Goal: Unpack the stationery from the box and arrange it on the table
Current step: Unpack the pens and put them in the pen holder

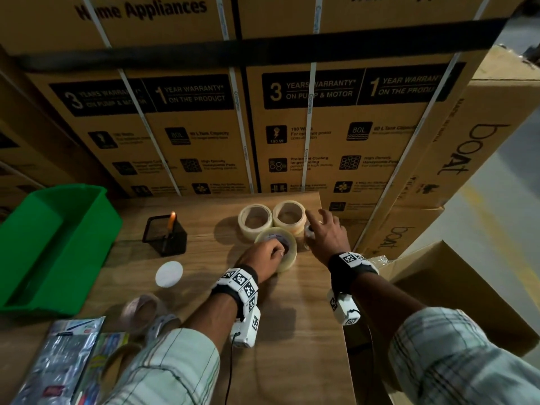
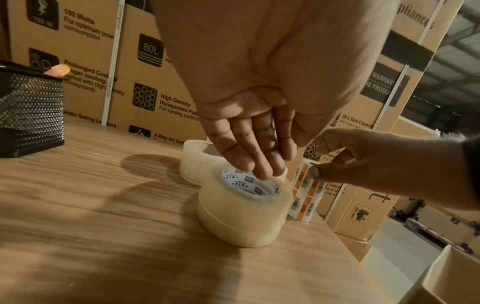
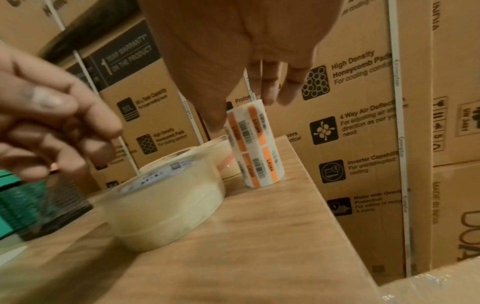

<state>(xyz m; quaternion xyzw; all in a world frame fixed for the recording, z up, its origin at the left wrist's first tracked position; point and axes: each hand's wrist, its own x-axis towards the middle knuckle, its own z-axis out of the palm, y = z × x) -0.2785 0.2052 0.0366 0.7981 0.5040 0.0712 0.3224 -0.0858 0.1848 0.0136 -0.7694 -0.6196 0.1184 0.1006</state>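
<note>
Right hand [image 3: 249,61] pinches orange-barcoded label roll [image 3: 255,146] before "Crompton"-strapped cartons [image 3: 363,123].

Before you on the table [image 1: 204,287], three tape rolls [image 1: 287,217] cluster together; the label roll [image 3: 255,148] stands right of them, the pen holder [image 1: 165,233] left, the bin [image 1: 52,247] far left.
</note>
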